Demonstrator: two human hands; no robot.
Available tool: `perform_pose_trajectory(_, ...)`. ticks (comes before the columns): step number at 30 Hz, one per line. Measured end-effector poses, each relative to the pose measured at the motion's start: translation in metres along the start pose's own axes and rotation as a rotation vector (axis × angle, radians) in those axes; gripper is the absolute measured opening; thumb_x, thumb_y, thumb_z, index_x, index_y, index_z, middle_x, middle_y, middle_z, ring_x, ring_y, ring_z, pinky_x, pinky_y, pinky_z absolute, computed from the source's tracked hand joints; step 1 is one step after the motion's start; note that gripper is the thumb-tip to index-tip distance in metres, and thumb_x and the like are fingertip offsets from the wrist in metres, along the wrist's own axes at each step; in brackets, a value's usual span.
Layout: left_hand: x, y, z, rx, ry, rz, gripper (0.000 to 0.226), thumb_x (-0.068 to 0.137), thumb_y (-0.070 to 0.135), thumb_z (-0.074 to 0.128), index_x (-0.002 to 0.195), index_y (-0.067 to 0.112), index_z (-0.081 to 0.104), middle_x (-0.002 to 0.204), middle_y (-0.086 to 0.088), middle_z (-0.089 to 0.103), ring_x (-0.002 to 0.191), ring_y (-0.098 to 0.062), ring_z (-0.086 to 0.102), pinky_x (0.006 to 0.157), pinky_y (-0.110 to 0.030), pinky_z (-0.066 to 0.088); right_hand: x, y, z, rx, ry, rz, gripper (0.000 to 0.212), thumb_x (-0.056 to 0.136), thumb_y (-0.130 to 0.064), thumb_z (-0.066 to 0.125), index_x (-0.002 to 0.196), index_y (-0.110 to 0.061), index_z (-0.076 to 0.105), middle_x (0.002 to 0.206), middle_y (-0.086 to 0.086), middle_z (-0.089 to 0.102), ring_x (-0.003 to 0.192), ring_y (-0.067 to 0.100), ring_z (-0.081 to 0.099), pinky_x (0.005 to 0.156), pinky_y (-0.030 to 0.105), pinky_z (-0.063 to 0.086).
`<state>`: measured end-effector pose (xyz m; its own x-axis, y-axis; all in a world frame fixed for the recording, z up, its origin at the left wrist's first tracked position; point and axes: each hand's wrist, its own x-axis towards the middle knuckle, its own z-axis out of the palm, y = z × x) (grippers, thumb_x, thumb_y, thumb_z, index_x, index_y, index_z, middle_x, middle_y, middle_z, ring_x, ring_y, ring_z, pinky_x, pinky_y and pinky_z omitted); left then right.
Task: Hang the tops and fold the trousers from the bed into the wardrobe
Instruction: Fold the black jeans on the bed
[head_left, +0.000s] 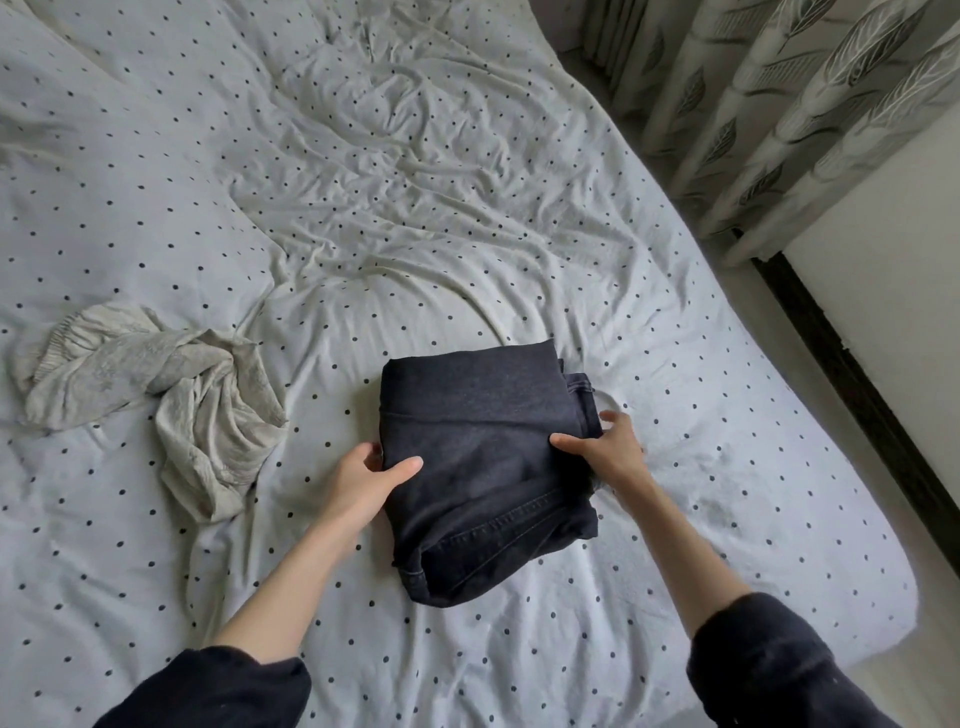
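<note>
A pair of dark denim trousers (483, 467), folded into a compact stack, lies on the white polka-dot bed (363, 208) near its front right. My left hand (369, 480) grips the stack's left edge, thumb on top and fingers at the side. At the right edge my right hand (608, 449) grips the stack the same way, thumb on top, fingers down the side. A crumpled beige patterned garment (171, 400) lies on the bed to the left, apart from both hands.
The bed's right edge (810, 441) curves along a strip of pale floor. Beyond it stand a white wall with a dark skirting board (852, 395) and leaf-patterned curtains (769, 104) at the back right. The sheet is heavily wrinkled in the middle.
</note>
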<state>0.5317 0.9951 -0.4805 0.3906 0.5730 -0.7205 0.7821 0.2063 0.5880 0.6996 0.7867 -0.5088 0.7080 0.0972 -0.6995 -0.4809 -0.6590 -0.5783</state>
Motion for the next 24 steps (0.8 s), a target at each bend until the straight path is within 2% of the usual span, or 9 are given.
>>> perform_pose_trajectory(2,0.003,0.004,-0.003,-0.074,-0.023,-0.052,0.033,0.081,0.019,0.072,0.11,0.008,0.06,0.105,-0.006,0.067,0.094,-0.022,0.064,0.082,-0.038,0.051,0.006,-0.003,-0.009,0.039,-0.148,0.046,0.057,0.069,-0.023,0.083,0.116,-0.003,0.058,0.107,0.007,0.066,0.089,0.018,0.064,0.071,0.024,0.054)
perform_pose_trajectory(3,0.004,0.006,-0.005,-0.098,-0.044,-0.07,0.032,0.082,0.017,0.071,0.11,0.008,0.061,0.105,-0.006,0.067,0.095,-0.022,0.064,0.083,-0.039,0.051,0.007,-0.007,-0.013,0.049,-0.217,0.058,0.046,0.071,-0.021,0.081,0.109,-0.003,0.063,0.1,0.006,0.068,0.081,0.015,0.065,0.06,0.019,0.052)
perform_pose_trajectory(4,0.005,0.007,-0.008,-0.113,-0.069,-0.083,0.031,0.082,0.017,0.071,0.11,0.008,0.061,0.106,-0.005,0.067,0.096,-0.022,0.064,0.086,-0.039,0.051,0.007,-0.011,-0.016,0.063,-0.274,0.074,0.038,0.073,-0.019,0.08,0.105,-0.003,0.065,0.096,0.005,0.069,0.079,0.014,0.065,0.056,0.018,0.051)
perform_pose_trajectory(7,0.008,0.009,-0.012,-0.127,-0.139,-0.119,0.03,0.081,0.015,0.072,0.108,0.012,0.061,0.107,-0.004,0.068,0.098,-0.021,0.065,0.094,-0.045,0.048,0.013,-0.014,-0.024,0.072,-0.38,0.13,0.029,0.076,-0.018,0.076,0.101,-0.008,0.065,0.096,0.003,0.069,0.087,0.015,0.064,0.068,0.029,0.051)
perform_pose_trajectory(10,0.007,0.014,-0.015,-0.146,-0.174,-0.119,0.029,0.082,0.01,0.069,0.109,0.011,0.061,0.108,-0.004,0.068,0.097,-0.018,0.064,0.088,-0.042,0.051,0.018,-0.015,-0.03,0.079,-0.412,0.165,0.024,0.079,-0.015,0.073,0.099,-0.008,0.063,0.101,0.003,0.067,0.094,0.016,0.061,0.073,0.034,0.047)
perform_pose_trajectory(15,-0.004,0.021,-0.018,-0.15,-0.184,-0.077,0.021,0.084,0.006,0.066,0.103,0.012,0.06,0.106,-0.006,0.066,0.093,-0.02,0.063,0.073,-0.034,0.052,0.009,-0.022,-0.032,0.08,-0.349,0.168,0.019,0.079,-0.007,0.071,0.097,-0.007,0.064,0.098,0.004,0.067,0.096,0.019,0.06,0.074,0.036,0.048)
perform_pose_trajectory(19,-0.018,0.027,-0.022,-0.137,-0.195,-0.024,0.024,0.085,0.005,0.065,0.107,0.011,0.058,0.107,-0.007,0.065,0.095,-0.023,0.064,0.079,-0.037,0.052,-0.013,-0.022,-0.039,0.114,-0.303,0.176,0.02,0.078,-0.006,0.071,0.097,-0.007,0.066,0.101,0.007,0.069,0.096,0.02,0.062,0.074,0.036,0.051)
perform_pose_trajectory(24,-0.044,0.047,-0.035,-0.111,-0.235,0.1,0.034,0.085,0.013,0.066,0.118,0.013,0.056,0.111,-0.003,0.065,0.098,-0.022,0.063,0.085,-0.039,0.05,-0.064,-0.023,-0.062,0.213,-0.233,0.144,0.028,0.077,-0.008,0.072,0.104,-0.003,0.066,0.106,0.009,0.068,0.099,0.023,0.06,0.088,0.043,0.05)
